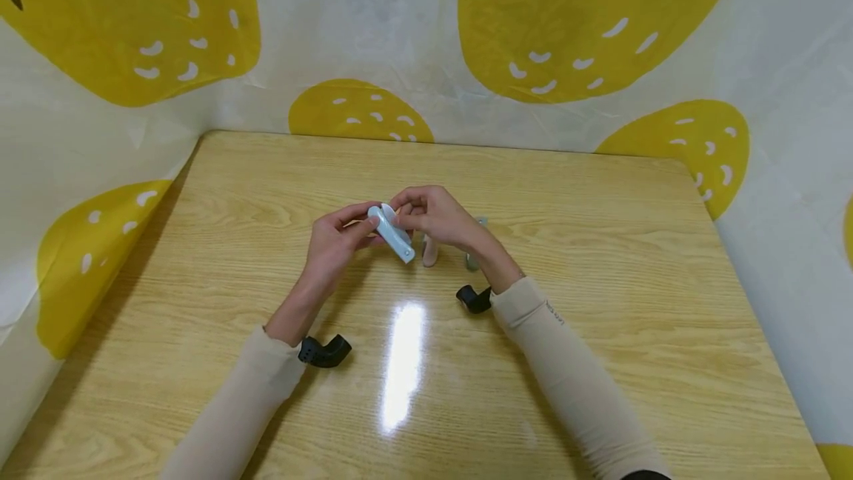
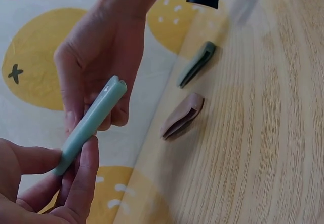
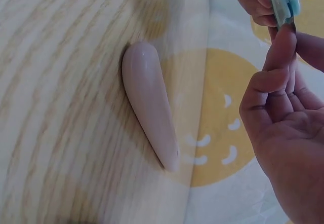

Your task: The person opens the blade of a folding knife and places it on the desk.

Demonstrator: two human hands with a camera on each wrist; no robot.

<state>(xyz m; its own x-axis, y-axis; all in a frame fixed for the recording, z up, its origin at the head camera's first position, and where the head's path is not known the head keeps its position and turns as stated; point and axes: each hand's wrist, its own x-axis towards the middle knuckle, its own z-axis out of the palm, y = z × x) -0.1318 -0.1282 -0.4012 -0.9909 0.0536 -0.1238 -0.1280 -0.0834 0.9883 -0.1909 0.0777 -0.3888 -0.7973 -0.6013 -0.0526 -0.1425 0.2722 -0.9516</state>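
**Mint tool (image 1: 393, 237) clamped between the fingers of both my hands**

From my head, I see my left hand (image 1: 331, 243) pinching the slim mint tool, thumb on its face and fingers behind, near its upper end. My right hand (image 1: 443, 221) reaches over from the other side, thumb and forefinger on a pale rounded part of it. The opposite end points down and towards me, between my two hands. A pinkish piece (image 1: 430, 254) lies on the wooden table (image 1: 666, 317) just below my right fingers, partly covered by them. A green piece (image 1: 472, 264) is farther right, mostly behind my right wrist. White cloth (image 1: 373, 13) with yellow fruit shapes hangs beyond my fingertips.

From my left wrist, my left thumb and fingers clamp the near end of the tool, and a small rivet shows at the end away from them. My right fingers are behind it; their exact hold is hidden here. The pinkish piece lies to the side of my fingers, with the green one beyond it, the two apart.

From my right wrist, my thumb and forefinger tips meet at the tool's lower end, the other fingers bent. The pinkish piece lies well clear of them on the wood.
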